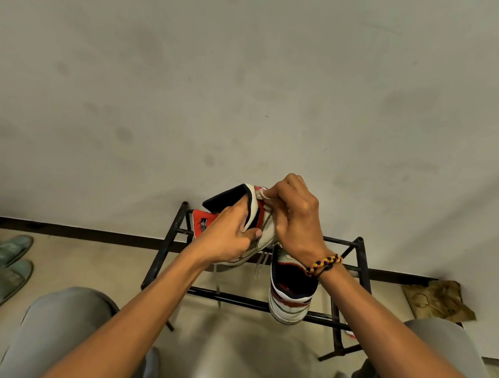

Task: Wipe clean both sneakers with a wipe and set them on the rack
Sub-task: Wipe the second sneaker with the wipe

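I hold a white, red and black high-top sneaker (237, 202) in the air above the black metal rack (169, 250). My left hand (228, 236) grips it at the collar, thumb on the side panel. My right hand (295, 215) pinches a small white wipe (262, 194) against the sneaker's heel edge. The second sneaker (290, 290) of the same colours rests on the rack's bars below my right wrist, opening facing up. Loose white laces (259, 266) hang down from the held sneaker.
The rack stands against a pale wall with a dark baseboard (95, 232). Grey-green slides (4, 267) lie on the floor at the left. A crumpled brown paper (439, 302) lies at the right. My knees in grey trousers (58, 323) frame the bottom of the view.
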